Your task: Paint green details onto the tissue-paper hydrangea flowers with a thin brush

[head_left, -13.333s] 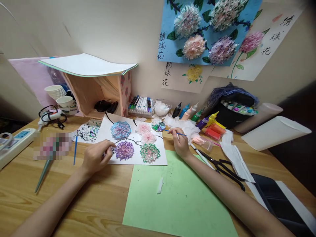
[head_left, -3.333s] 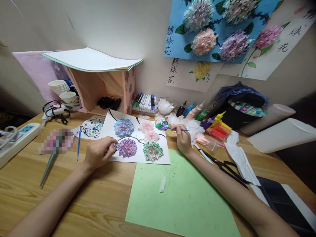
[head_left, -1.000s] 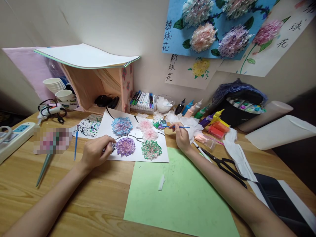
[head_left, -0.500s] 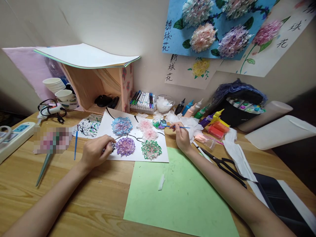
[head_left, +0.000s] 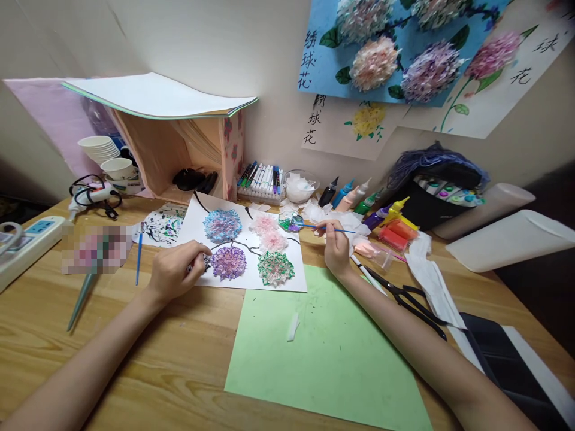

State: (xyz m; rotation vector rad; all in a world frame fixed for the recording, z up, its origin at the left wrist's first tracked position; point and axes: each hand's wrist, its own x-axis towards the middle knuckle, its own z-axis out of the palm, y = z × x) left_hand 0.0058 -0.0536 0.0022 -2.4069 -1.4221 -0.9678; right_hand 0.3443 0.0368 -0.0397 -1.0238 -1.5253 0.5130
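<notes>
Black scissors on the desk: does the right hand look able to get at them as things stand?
Probably yes, once freed. The scissors lie uncovered on the table just outside the right forearm, nothing on top. But the right hand is closed on a thin blue brush, so its fingers are occupied.

Up on the wall, the blue flower poster [head_left: 395, 54] carries the black brush characters 绣球花 running down its left edge. The same three characters stand on the yellow-flower sheet [head_left: 345, 129] beneath it. On the pink-flower sheet [head_left: 498, 78], 球 and 花 are readable.
</notes>
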